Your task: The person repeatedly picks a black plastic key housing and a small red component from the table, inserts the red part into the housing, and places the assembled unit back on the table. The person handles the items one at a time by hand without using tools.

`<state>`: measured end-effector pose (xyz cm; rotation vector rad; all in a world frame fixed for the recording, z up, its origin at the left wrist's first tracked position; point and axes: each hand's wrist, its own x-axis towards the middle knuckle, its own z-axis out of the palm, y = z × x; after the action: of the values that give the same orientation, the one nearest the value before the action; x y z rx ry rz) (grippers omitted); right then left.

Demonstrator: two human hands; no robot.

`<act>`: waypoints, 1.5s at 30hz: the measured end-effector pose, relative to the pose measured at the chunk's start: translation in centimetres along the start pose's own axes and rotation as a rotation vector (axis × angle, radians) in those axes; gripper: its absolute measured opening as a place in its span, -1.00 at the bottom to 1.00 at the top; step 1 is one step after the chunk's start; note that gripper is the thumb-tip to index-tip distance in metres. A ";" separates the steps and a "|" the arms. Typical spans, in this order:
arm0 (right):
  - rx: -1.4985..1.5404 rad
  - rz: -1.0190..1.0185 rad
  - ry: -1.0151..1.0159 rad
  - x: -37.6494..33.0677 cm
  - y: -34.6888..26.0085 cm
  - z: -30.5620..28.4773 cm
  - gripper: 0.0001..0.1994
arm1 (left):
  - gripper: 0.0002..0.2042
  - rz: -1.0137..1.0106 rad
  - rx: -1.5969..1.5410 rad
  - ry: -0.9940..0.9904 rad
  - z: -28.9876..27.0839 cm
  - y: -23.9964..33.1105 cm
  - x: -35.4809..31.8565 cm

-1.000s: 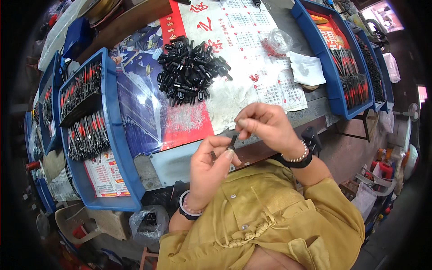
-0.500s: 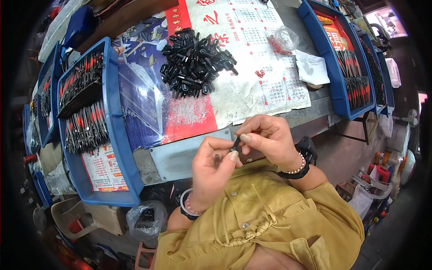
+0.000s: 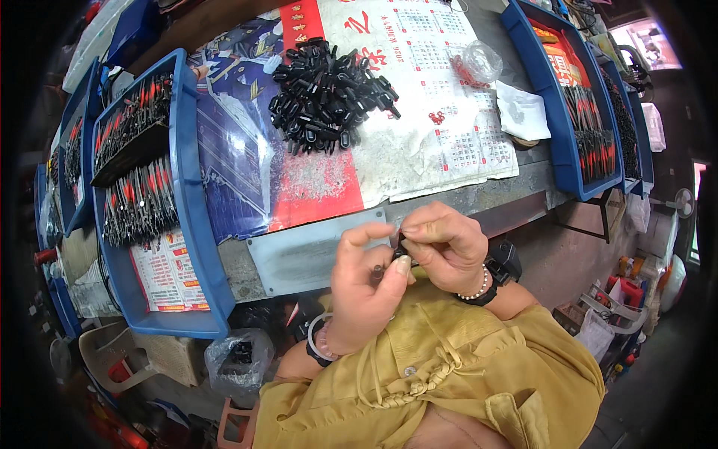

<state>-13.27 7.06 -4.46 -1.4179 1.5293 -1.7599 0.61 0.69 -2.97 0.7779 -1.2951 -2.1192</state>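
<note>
In front of my chest, over the table's near edge, my two hands meet at a small black part [image 3: 397, 241], mostly covered by fingers. My left hand [image 3: 364, 277] pinches its lower end between thumb and fingers. A second small, dark round-ended piece [image 3: 378, 275] shows among the left fingers. The thumb and fingertips of my right hand [image 3: 451, 245] close on the top of the black part. Farther off on the paper-covered table lies a heap of small black plastic pieces [image 3: 325, 97]. Right of the heap are several tiny red rings [image 3: 437, 117].
A blue tray [image 3: 196, 247] of black-and-red slender tools stands at the left, and another blue tray [image 3: 562, 153] at the right. Near the right tray lie a clear bag [image 3: 481, 61] with red bits and a white cloth [image 3: 522, 112]. A grey metal plate [image 3: 295, 262] borders the table's front.
Both hands have shifted slightly right and closer together, and the right fingers now cover more of the black part. The whole view has tilted slightly.
</note>
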 end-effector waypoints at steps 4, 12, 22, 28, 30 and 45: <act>0.033 -0.019 0.013 0.1 0.1 0.3 -0.75 | -0.64 0.101 0.199 -0.073 -0.8 0.0 0.1; 0.022 -0.014 -0.029 0.4 0.5 0.8 -0.78 | -0.70 0.051 0.039 -0.029 -1.1 0.0 -0.3; 0.206 0.186 0.008 0.3 0.7 1.1 -0.87 | -0.65 -0.040 -0.088 0.044 -1.4 0.4 -0.1; 0.170 0.225 -0.016 0.2 0.3 1.0 -0.87 | -0.65 -0.066 -0.088 0.029 -1.6 0.3 0.1; 0.122 0.201 -0.015 0.3 0.2 1.0 -0.87 | -0.67 -0.044 -0.111 0.028 -1.7 0.1 0.1; 0.579 0.494 0.067 -0.2 0.4 1.1 -0.89 | -0.63 0.076 0.177 0.088 -1.7 -0.8 0.1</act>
<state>-12.39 6.53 -5.04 -0.6407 1.1277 -1.7368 1.67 -0.08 -4.39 0.8706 -1.4557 -1.9076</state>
